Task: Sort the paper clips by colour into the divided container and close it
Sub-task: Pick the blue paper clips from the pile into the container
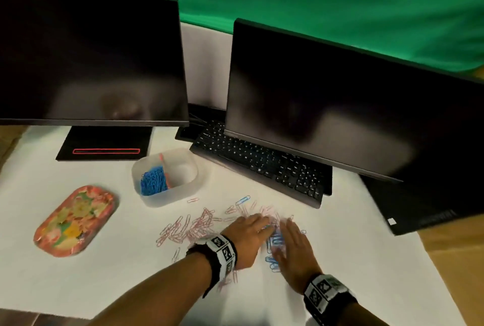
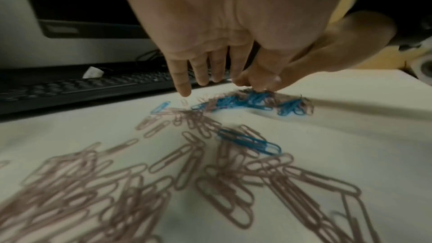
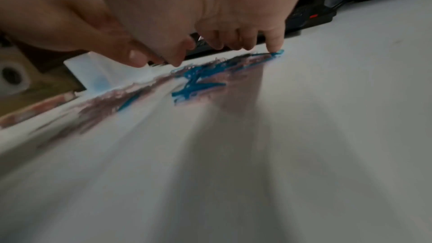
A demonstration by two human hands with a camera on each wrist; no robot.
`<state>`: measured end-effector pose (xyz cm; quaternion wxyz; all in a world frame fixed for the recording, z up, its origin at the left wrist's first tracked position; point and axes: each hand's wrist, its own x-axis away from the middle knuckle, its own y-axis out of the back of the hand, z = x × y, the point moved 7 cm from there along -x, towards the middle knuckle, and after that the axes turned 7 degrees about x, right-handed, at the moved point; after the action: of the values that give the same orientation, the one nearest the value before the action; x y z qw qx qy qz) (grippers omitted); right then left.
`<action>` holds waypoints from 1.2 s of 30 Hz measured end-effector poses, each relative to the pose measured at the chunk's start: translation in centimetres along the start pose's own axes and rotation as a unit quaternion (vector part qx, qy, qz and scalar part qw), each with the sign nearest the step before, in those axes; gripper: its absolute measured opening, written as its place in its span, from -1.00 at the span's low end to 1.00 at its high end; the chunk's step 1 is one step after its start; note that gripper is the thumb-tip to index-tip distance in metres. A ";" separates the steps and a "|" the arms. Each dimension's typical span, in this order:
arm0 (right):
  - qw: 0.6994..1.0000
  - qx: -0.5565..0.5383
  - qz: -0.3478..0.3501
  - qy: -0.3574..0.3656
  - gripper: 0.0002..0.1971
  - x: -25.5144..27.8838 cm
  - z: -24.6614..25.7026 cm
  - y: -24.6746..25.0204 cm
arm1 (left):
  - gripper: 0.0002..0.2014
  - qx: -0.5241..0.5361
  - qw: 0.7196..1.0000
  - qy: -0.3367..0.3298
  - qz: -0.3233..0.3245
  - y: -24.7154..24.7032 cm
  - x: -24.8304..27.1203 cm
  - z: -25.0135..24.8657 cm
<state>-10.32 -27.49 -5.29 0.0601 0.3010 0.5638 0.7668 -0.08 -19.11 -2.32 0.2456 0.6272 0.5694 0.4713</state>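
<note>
**Both hands flat among loose clips**

A white table (image 1: 78, 273) is covered near its middle by scattered pink clips (image 1: 193, 226). The divided container (image 1: 165, 176) is seen behind them, uncovered, blue clips (image 1: 153, 181) filling its left compartment. The left hand (image 1: 248, 236) and right hand (image 1: 293, 249) are laid palm-down, fingers extended, nothing gripped, over a small blue cluster (image 1: 275, 242).

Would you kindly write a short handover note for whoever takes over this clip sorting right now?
Left hand and right hand: both flat and open on the table, raking loose blue clips together; no grip on anything.
Container: open, blue clips in its left compartment, right compartment looks empty.
Pink clips: scattered on the white sheet.
Lid: lies left of the container.
Left: bin the remaining blue, all pink, then close.
</note>
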 end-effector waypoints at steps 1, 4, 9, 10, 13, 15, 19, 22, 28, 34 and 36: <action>0.999 0.029 0.008 0.019 -0.17 0.2 0.2 -1.1 | -0.27 -0.017 1.000 0.010 0.023 -0.8 -0.2 0.0; 0.993 0.100 0.052 0.021 -0.30 0.6 0.0 -2.1 | -0.22 -0.057 0.995 0.044 0.065 -2.0 0.2 1.9; 0.994 0.100 0.037 0.025 -0.31 0.6 -2.9 -1.0 | -0.27 -0.056 0.990 0.103 0.083 -1.8 3.0 7.1; 0.994 0.098 0.037 0.030 -0.31 0.6 -3.1 -0.5 | -0.29 -0.051 0.989 0.109 0.084 -1.6 3.5 7.7; 0.998 0.051 0.024 0.028 -0.32 0.7 -3.4 0.9 | -0.30 -0.009 0.993 0.106 0.053 -0.9 4.3 8.2; 1.000 0.022 -0.003 0.022 -0.37 0.3 -3.5 1.7 | -0.32 0.019 0.994 0.107 0.007 -0.5 4.5 8.3; 0.997 -0.009 -0.051 0.050 -0.57 -2.2 -1.2 3.7 | -0.49 0.034 0.984 0.148 -0.089 0.1 4.7 8.5; 0.994 -0.025 -0.059 0.087 -0.64 -5.6 2.7 5.6 | -0.52 0.052 0.979 0.160 -0.116 0.2 4.9 8.3; 0.997 0.012 -0.018 0.080 -0.65 -12.9 8.7 7.5 | -0.55 0.061 0.981 0.166 -0.079 -0.1 6.6 7.9; 0.995 0.072 0.029 0.061 -0.62 -14.8 9.9 6.7 | -0.62 0.076 0.963 0.224 -0.129 1.4 7.6 8.7; 0.995 0.070 0.050 0.046 -0.58 -14.9 9.9 6.6 | -0.59 0.072 0.960 0.233 -0.135 1.7 7.1 8.5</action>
<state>8.64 -28.11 -3.46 -0.0255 0.2966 0.6022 0.7408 7.50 -10.86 -2.43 0.1218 0.4335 0.7228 0.5242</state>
